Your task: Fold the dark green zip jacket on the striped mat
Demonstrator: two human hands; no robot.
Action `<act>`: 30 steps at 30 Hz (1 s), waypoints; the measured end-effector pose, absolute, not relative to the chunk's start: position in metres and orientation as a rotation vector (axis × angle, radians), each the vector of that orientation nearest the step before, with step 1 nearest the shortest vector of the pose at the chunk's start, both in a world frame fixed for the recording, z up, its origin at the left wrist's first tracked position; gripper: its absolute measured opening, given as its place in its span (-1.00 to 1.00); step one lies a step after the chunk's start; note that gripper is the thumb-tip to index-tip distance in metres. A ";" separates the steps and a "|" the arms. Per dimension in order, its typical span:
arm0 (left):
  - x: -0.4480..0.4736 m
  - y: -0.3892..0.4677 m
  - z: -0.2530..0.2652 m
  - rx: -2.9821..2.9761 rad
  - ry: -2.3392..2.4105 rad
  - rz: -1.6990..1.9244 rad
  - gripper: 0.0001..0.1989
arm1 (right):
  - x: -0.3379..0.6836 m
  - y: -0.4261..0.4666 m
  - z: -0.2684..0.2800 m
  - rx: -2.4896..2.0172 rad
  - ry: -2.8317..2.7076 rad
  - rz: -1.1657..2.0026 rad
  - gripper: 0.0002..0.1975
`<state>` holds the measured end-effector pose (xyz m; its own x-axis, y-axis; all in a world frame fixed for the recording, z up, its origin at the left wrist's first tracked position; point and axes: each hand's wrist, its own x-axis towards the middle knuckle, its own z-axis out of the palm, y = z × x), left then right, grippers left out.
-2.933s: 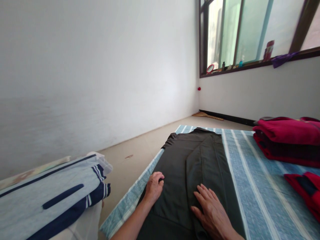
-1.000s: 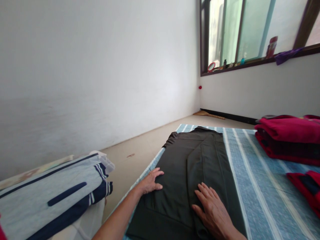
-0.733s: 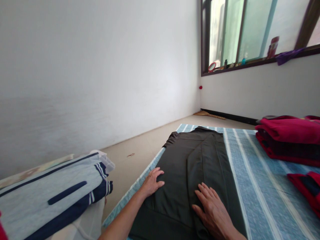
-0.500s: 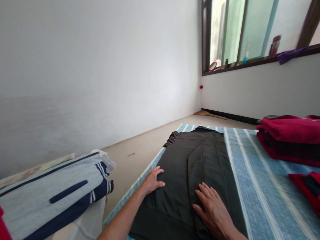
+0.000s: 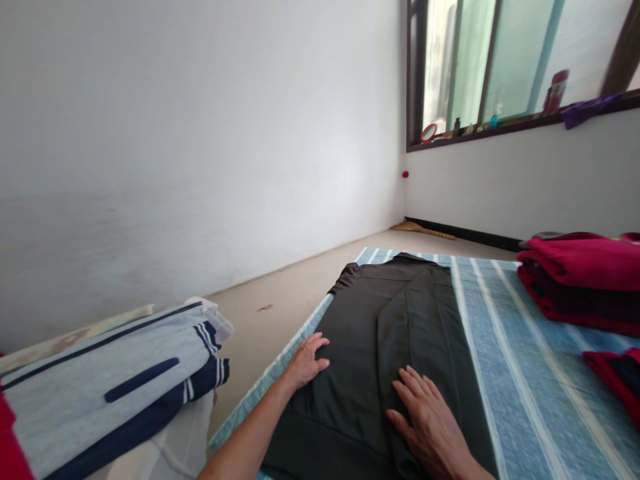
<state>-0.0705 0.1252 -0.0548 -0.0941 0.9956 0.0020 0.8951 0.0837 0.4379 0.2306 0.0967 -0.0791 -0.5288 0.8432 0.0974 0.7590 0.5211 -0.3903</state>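
- Garment [image 5: 350, 313]: lies flat beneath both hands, on the sheet [image 5: 505, 347]
- Left hand [image 5: 307, 360]: fingers parted at the garment's left edge, grasping nothing
- Right hand [image 5: 430, 420]: palm down on the fabric, fingers extended, grasping nothing
- Handling: probably light, limp, slightly slippery, not fragile
- Suggested hold: side edges, one under the left fingers, one outboard of the right

At near left lies a pale grey garment with navy trim [image 5: 90, 390], with a piece of red cloth [image 5: 14, 450] beside it at the left edge. On the right, a stack of folded red clothes [image 5: 585, 280] rests on a blue-and-white striped sheet [image 5: 530, 373]; nearer is a red and dark folded piece [image 5: 620, 377]. At far right, a red bottle [image 5: 557, 92], a purple cloth [image 5: 587, 111] and a red-rimmed round mirror [image 5: 429, 133] line the windowsill [image 5: 530, 123].
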 end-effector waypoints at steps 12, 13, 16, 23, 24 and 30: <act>-0.069 0.126 -0.056 1.863 2.067 0.541 -0.50 | 0.232 0.097 -0.081 -1.336 -2.477 0.423 -0.49; -0.069 0.126 -0.056 1.864 2.067 0.545 -0.51 | 0.232 0.097 -0.082 -1.334 -2.476 0.423 -0.50; -0.070 0.126 -0.055 1.865 2.060 0.541 -0.49 | 0.232 0.097 -0.082 -1.331 -2.472 0.422 -0.50; -0.068 0.124 -0.051 1.873 2.046 0.479 -0.44 | 0.231 0.097 -0.081 -1.332 -2.469 0.424 -0.50; -0.069 0.124 -0.050 1.876 2.043 0.468 -0.43 | 0.231 0.097 -0.081 -1.331 -2.467 0.427 -0.51; -0.076 0.120 -0.046 1.916 1.968 0.398 -0.33 | 0.231 0.095 -0.079 -1.327 -2.443 0.447 -0.51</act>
